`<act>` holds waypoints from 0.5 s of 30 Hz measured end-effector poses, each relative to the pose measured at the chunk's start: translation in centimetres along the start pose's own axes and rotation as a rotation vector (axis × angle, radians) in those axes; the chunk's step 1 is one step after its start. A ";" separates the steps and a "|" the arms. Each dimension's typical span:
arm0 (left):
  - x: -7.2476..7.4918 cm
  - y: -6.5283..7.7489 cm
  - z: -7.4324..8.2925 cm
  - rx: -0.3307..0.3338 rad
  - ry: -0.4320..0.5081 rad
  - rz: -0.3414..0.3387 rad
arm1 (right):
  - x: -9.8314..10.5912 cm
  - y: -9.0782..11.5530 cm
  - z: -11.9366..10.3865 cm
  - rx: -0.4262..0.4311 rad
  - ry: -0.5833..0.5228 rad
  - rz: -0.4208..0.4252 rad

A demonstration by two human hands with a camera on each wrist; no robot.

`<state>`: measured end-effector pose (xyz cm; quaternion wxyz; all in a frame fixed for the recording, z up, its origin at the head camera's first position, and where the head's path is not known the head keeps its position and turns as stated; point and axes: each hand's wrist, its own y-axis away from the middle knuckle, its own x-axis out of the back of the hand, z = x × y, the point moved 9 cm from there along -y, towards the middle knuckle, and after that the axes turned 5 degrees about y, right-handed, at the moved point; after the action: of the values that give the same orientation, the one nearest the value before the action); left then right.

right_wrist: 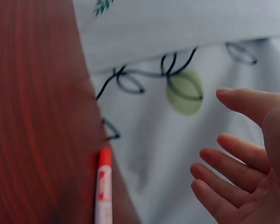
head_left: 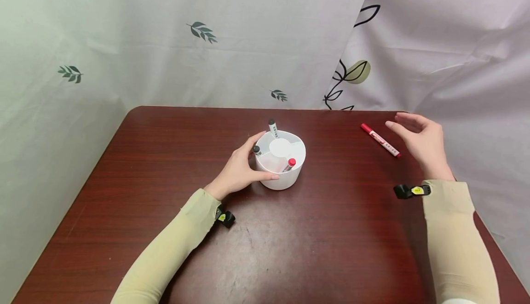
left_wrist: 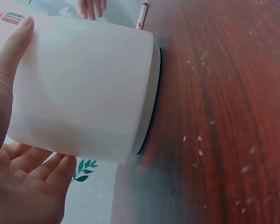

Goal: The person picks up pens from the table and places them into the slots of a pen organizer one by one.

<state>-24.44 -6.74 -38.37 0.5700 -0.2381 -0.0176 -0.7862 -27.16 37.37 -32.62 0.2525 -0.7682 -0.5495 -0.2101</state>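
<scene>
A round white pen holder [head_left: 296, 175] with divided compartments stands on the table. My left hand [head_left: 238, 169] grips it from the left, thumb across the front and fingers around the far side. In the left wrist view the smooth wall of the holder [left_wrist: 84, 88] lies between thumb and fingers. Two black-capped markers [head_left: 273, 129] and one red-capped marker [head_left: 289, 164] stick up out of it. On the right lies a red-and-white marker [head_left: 381, 140]. My right hand [head_left: 424, 143] is just right of that marker, fingers apart and holding nothing; the right wrist view shows them loosely spread.
The dark red-brown wooden table [head_left: 323, 230] has rounded far corners. Behind it and at both sides hangs a pale cloth [head_left: 248, 55] printed with leaves. The far table edge runs close behind the loose marker.
</scene>
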 end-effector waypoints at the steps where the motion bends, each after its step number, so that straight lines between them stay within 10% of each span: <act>1: 0.0 0.0 0.0 0.001 -0.002 0.001 | -0.1 -0.2 0.5 -0.013 0.022 -0.008; 15: 0.1 0.0 0.0 -0.002 0.004 -0.001 | -2.7 -1.5 6.5 -0.026 0.198 -0.135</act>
<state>-24.49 -6.81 -38.37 0.5695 -0.2373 -0.0158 -0.7869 -29.09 39.80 -39.13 0.2809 -0.7083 -0.5694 -0.3086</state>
